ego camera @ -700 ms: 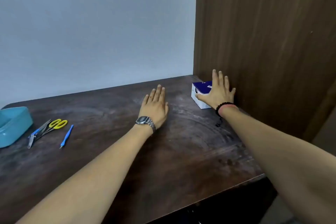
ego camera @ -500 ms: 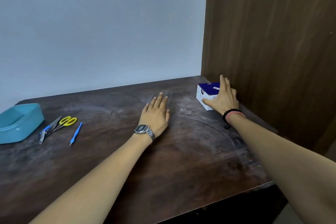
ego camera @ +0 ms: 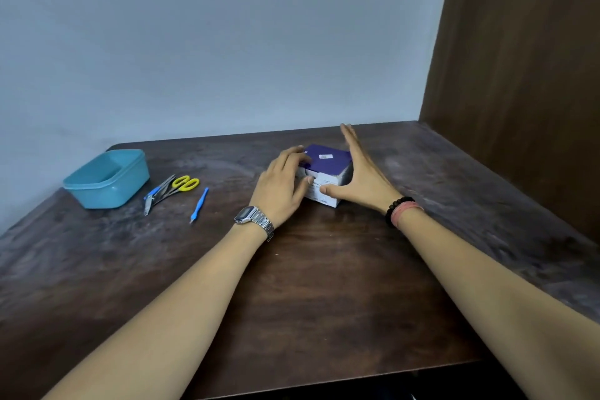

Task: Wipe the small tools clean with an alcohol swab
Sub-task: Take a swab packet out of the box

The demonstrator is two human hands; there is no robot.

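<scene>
**Both hands on the swab box at mid-bench**

Head view: your left hand sits on the left side of the swab box, fingers curled over its purple top and thumb against the white front face, so it grips the box. Your right hand stands edge-on against the box's right side, fingers straight and pressed together, thumb stretched along the front face. The box stands closed on the bench, toward the back edge and about midway across; you cannot see what is in it.

The small tools lie toward the bench's left edge, apart from your hands: the yellow-handled scissors and a metal clipper touch each other, and a thin blue tool lies just beside them. Nearer the back left corner stands a teal tub, lidless; what shows of its inside holds nothing. A watch is on your left wrist, bead bracelets on your right.
</scene>
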